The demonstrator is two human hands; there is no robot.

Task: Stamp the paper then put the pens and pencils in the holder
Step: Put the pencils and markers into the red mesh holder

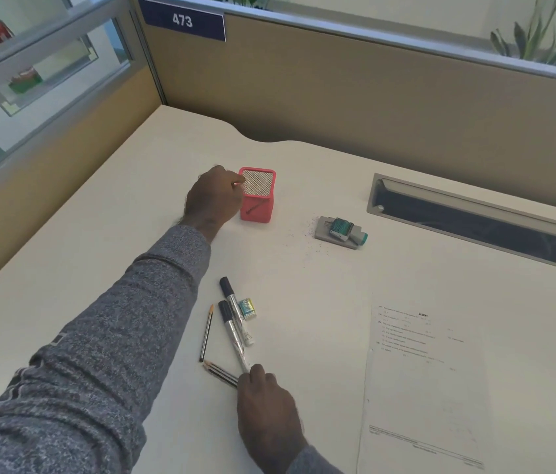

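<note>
Nearest me, right hand (266, 401) has fingertips pressed on two pencils (220, 371) and one of two markers (235, 330); one pen (206, 335) lies beside. Printed paper (423, 388) to the right, text unreadable. Further out, the stamp (341, 229), then left hand (213, 200) with fingers curled at the red holder (258, 196). Sign (182, 20) reads 473.
</note>
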